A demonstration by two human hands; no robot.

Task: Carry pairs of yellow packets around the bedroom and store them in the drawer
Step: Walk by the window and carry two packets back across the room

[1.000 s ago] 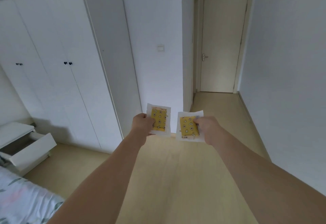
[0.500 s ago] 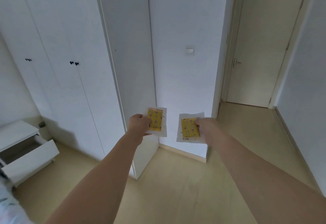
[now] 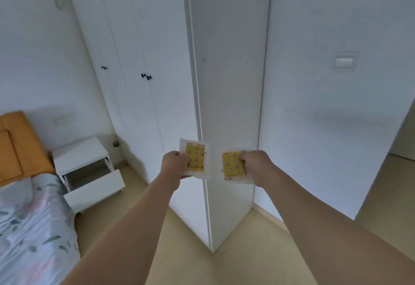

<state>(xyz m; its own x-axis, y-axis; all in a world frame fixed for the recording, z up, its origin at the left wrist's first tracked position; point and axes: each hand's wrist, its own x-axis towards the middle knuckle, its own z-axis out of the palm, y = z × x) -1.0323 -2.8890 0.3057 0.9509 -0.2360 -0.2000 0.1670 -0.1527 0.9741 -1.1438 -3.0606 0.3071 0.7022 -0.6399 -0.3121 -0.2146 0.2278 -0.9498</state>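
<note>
Both arms are stretched out in front of me at chest height. My left hand [image 3: 174,164] pinches one yellow packet [image 3: 197,159] with a clear white border, held upright. My right hand [image 3: 258,165] pinches a second yellow packet [image 3: 232,166] of the same kind, a little lower. The two packets are side by side with a small gap between them. At the lower left, a white nightstand [image 3: 78,154] has its drawer [image 3: 94,188] pulled out, and the drawer's inside is in shadow.
A tall white wardrobe [image 3: 157,82] stands straight ahead, its corner edge just behind the packets. A bed with a floral cover [image 3: 29,228] and an orange headboard [image 3: 15,143] lies at the left. A light switch [image 3: 343,62] is on the right wall. Pale wood floor [image 3: 235,262] lies below.
The view has swung left and moved closer to the wardrobe; the door has left the frame and the bed and headboard have come in. Both hands keep holding their packets the same way.
</note>
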